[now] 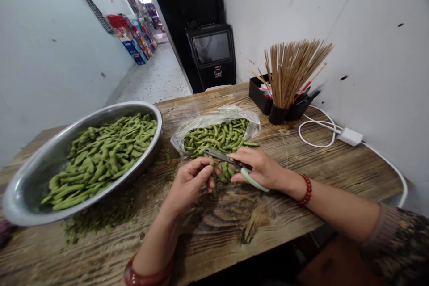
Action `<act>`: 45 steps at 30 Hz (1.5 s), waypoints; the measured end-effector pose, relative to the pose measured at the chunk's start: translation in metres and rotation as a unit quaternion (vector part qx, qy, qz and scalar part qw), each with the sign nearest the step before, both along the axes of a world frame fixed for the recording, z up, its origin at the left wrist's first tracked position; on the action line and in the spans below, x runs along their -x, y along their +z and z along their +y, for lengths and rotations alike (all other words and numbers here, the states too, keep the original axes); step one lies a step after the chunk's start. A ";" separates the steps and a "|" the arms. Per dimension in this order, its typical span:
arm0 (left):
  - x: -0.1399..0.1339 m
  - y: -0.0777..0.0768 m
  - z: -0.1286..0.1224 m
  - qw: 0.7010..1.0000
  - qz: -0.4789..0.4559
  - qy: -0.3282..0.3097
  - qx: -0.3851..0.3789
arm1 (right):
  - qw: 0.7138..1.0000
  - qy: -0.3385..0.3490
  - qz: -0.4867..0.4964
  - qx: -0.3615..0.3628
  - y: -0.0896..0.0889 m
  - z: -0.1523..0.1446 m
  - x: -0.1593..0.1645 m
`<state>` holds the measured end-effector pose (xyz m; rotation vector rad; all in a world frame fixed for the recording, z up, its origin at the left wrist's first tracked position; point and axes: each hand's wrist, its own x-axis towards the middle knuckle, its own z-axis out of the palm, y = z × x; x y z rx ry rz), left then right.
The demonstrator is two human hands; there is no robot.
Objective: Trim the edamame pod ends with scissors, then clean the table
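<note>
My left hand (191,183) pinches a green edamame pod (214,178) between thumb and fingers, over the wooden table. Close beside it, my right hand (256,167) grips a pair of scissors (254,180) with pale green handles. Their blades (217,155) point left, just above the pod in my left hand. More loose pods (228,171) lie behind my fingers, partly hidden. Beyond my hands, a clear plastic bag (214,118) lies with its mouth toward me, full of pods. At the left, a large metal basin (152,145) holds a broad heap of edamame.
Trimmed bits (100,221) are scattered on the wooden table (214,241) beside the basin. A black organizer (259,98) with a bundle of thin sticks (291,71) stands at the back right. A white cable with an adapter (350,136) runs along the right wall. A black device (212,53) stands behind the table.
</note>
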<state>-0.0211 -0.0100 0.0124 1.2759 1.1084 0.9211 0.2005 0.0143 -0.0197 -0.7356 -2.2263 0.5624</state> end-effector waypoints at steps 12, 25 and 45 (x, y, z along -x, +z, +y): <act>0.003 -0.004 0.000 0.999 0.008 -0.027 -0.037 | 0.999 0.019 -0.025 -0.009 0.005 -0.003 0.000; 0.001 -0.001 0.002 0.998 -0.038 0.053 -0.005 | 0.999 -0.030 -0.033 -0.026 -0.001 0.001 -0.001; 0.002 -0.006 0.005 0.965 -0.233 0.084 0.086 | 0.999 0.011 -0.024 -0.022 0.002 -0.002 0.003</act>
